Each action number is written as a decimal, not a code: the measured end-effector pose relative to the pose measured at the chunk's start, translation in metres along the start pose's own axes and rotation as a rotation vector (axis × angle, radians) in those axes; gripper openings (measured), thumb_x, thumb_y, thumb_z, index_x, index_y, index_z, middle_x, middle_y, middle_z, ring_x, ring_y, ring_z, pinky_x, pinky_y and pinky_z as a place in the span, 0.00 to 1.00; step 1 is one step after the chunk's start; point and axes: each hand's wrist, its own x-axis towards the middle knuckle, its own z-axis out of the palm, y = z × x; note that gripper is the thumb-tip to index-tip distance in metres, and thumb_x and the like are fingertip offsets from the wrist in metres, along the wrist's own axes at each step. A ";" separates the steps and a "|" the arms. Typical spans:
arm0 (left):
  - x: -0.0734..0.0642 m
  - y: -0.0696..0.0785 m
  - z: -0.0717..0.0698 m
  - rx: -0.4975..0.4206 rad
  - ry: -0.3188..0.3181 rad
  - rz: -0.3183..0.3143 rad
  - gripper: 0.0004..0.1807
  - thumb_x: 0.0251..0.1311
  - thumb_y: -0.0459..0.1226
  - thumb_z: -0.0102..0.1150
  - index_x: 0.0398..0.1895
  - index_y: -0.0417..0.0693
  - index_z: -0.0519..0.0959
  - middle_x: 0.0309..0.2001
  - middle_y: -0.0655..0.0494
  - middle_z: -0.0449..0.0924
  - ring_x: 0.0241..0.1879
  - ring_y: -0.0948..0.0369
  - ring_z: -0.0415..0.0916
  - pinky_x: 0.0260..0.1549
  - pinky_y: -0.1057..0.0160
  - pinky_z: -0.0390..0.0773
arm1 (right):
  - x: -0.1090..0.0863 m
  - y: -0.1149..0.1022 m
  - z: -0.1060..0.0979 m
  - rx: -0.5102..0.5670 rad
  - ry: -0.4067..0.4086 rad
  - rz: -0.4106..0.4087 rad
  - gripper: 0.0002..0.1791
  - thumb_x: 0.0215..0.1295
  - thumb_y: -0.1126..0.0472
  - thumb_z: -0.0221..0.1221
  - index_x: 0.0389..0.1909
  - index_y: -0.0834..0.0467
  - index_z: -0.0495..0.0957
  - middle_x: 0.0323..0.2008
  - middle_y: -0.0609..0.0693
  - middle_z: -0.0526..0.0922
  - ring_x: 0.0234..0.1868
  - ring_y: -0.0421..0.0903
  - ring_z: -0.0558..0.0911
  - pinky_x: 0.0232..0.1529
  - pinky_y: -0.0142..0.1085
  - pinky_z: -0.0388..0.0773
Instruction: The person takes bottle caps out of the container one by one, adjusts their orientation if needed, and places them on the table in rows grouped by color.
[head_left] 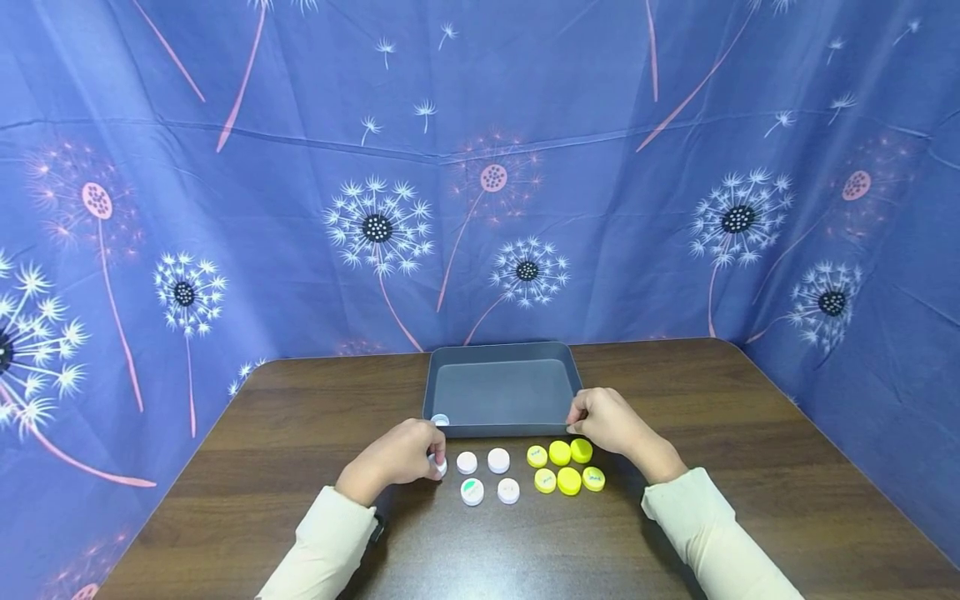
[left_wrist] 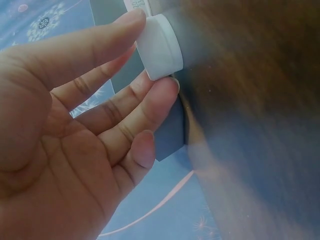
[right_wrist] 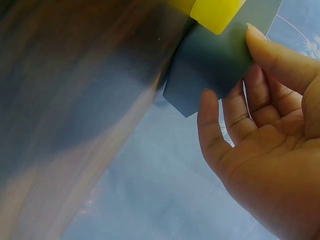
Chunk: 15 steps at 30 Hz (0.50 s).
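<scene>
My left hand pinches a white bottle cap between thumb and fingers, low at the table just in front of the tray's left corner. Beside it stand several white caps, one with a green mark. My right hand grips the dark grey tray at its front right corner. In the right wrist view the thumb lies over the outer wall and the other fingers reach behind it. Several yellow caps sit in two rows in front of that corner. One white cap lies inside the tray's front left corner.
The brown wooden table carries everything, with the tray near its back edge. A blue curtain with dandelion prints hangs behind and along both sides.
</scene>
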 end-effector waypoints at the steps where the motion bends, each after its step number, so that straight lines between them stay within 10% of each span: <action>1: 0.000 0.000 0.000 0.001 0.000 -0.002 0.15 0.45 0.35 0.77 0.18 0.54 0.76 0.21 0.66 0.70 0.26 0.66 0.66 0.27 0.65 0.69 | 0.000 0.000 0.000 0.002 -0.001 0.001 0.11 0.53 0.73 0.69 0.20 0.54 0.83 0.25 0.41 0.79 0.27 0.37 0.76 0.28 0.32 0.75; 15: 0.000 -0.006 -0.005 0.017 0.046 0.022 0.15 0.49 0.38 0.75 0.18 0.56 0.74 0.23 0.65 0.71 0.27 0.67 0.66 0.27 0.65 0.70 | 0.000 0.000 0.001 0.001 0.004 0.000 0.11 0.53 0.72 0.69 0.20 0.53 0.82 0.25 0.41 0.80 0.27 0.37 0.76 0.28 0.32 0.75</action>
